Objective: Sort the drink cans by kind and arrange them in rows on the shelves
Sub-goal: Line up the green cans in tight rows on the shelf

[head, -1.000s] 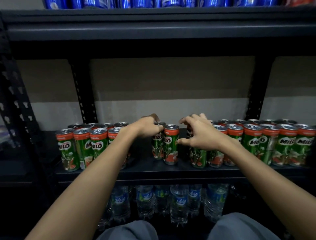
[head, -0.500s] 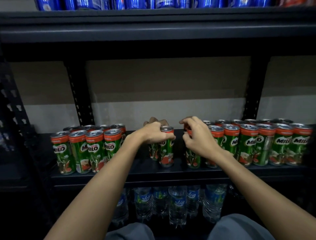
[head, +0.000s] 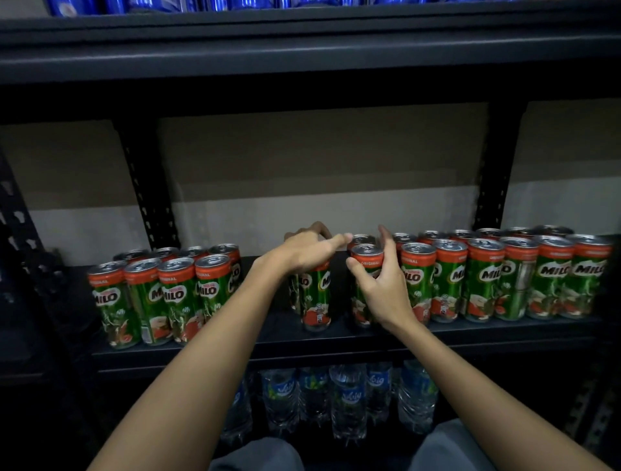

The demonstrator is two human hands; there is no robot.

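Knees: grey trouser fabric (head: 258, 454) shows at the bottom edge.
Lower shelf: clear water bottles (head: 347, 400) stand upright, blue labels facing out.
Middle shelf: dark metal board (head: 336, 339) carrying all the Milo cans; every can stands upright, long axis vertical, pull-tab end up.
Left group: eight cans (head: 174, 296) in two rows of four, logos facing forward, well apart from both hands.
Left hand: left hand (head: 307, 250) lies over the tops of a centre pair of cans (head: 314, 299), fingers curled down behind them, index finger extended toward the right. Whether it pinches the cans or only rests on them cannot be told.
Right hand: right hand (head: 383, 285) wraps the front can (head: 366, 260) at the left end of the right group, thumb on its near side, fingers round its right side.
Right group: two rows of cans (head: 521, 279) touching side by side, running to the right edge.
Gap: bare shelf separates the centre pair from the gripped can.
Uprights: perforated black posts (head: 148, 188) stand behind the cans.
Rear: beige-and-white wall (head: 319, 174).
Top shelf: blue cans (head: 208, 4), only their bases in view.
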